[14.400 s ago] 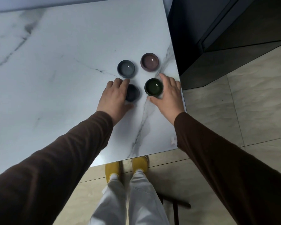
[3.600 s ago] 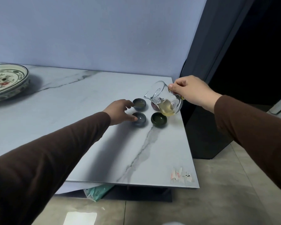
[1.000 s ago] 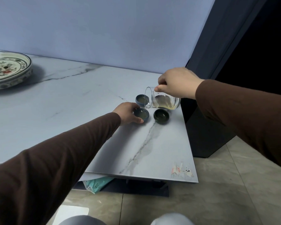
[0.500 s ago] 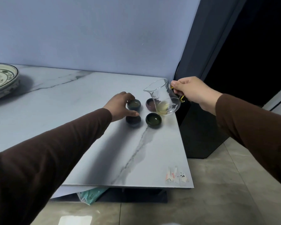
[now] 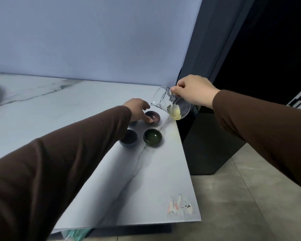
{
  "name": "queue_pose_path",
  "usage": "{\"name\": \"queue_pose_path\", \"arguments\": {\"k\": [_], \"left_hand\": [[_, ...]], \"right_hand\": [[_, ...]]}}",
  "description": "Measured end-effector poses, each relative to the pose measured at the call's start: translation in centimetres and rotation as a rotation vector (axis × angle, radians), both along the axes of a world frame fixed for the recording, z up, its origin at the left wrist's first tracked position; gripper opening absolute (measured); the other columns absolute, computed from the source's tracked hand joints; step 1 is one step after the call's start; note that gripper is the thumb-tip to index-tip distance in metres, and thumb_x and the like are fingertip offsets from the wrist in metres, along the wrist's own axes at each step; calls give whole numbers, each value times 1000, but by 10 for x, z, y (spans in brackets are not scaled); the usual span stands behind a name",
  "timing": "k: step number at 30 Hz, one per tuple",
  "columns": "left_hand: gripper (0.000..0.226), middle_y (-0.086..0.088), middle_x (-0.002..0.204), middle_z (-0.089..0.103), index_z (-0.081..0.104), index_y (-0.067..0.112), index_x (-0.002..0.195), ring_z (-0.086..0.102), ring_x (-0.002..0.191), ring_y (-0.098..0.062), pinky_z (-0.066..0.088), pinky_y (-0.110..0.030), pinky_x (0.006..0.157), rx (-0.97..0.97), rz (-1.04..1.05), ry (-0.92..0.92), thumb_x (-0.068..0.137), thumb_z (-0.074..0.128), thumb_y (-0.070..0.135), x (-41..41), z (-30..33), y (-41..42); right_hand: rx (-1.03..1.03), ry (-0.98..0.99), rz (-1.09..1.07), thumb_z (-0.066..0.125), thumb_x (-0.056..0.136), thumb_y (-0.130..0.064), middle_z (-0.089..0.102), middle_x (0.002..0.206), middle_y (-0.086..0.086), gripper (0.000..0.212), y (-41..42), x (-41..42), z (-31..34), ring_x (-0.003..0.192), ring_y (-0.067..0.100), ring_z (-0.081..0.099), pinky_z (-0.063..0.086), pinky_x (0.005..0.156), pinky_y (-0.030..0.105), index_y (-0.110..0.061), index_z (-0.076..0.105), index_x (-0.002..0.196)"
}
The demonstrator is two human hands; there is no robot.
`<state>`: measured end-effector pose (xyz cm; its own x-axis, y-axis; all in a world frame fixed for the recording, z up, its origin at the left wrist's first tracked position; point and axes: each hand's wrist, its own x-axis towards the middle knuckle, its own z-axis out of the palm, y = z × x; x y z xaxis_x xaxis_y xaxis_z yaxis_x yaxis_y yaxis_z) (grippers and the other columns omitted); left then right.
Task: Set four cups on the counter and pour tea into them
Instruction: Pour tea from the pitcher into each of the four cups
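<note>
Four small cups stand in a square near the right edge of the marble counter [image 5: 76, 122]. The purple cup [image 5: 154, 117] is at the back right, the green cup [image 5: 152, 137] at the front right and the dark blue cup [image 5: 129, 137] at the front left. Only a sliver of the fourth cup [image 5: 133, 122] shows under my left hand. My left hand [image 5: 137, 110] holds the purple cup's left side between thumb and fingers. My right hand [image 5: 193, 92] grips the handle of a glass pitcher [image 5: 170, 104]. The pitcher is tilted, its spout just above the purple cup, with a little yellow tea in its base.
The counter's right edge runs close beside the cups, with a dark cabinet [image 5: 208, 146] and tiled floor [image 5: 241, 206] below. Torn sticker remains [image 5: 181, 205] mark the front right corner. A teal item [image 5: 76, 235] pokes out under the counter. A pale wall stands behind.
My left hand has shifted from the back left cup to the purple cup. The pitcher has moved with its spout over that cup. The patterned plate has left the view.
</note>
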<state>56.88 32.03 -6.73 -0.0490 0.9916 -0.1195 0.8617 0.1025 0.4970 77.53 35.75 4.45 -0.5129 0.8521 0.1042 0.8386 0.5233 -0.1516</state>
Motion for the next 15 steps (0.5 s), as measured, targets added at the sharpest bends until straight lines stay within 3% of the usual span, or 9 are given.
{"name": "queue_pose_path", "arguments": {"k": [4, 9, 15], "left_hand": [[72, 0, 128, 62, 60, 19, 131, 58, 117, -23, 47, -36, 100, -7, -13, 11, 68, 82, 44, 2, -6, 3], [48, -1, 105, 68, 69, 20, 110, 62, 101, -24, 53, -40, 91, 7, -31, 29, 69, 79, 43, 2, -9, 1], [44, 0, 100, 70, 71, 22, 107, 62, 97, -23, 53, -37, 89, 7, -16, 27, 69, 79, 43, 4, -8, 0]], "right_hand": [[76, -119, 49, 49, 96, -52, 62, 71, -1, 43, 7, -6, -1, 74, 24, 57, 35, 60, 31, -22, 59, 67], [98, -187, 81, 52, 95, -53, 61, 68, -2, 41, 10, -13, 2, 78, 26, 58, 38, 65, 32, -22, 63, 70], [137, -246, 109, 54, 94, -52, 57, 71, -3, 39, 11, -21, 6, 85, 27, 55, 37, 68, 33, -21, 64, 74]]}}
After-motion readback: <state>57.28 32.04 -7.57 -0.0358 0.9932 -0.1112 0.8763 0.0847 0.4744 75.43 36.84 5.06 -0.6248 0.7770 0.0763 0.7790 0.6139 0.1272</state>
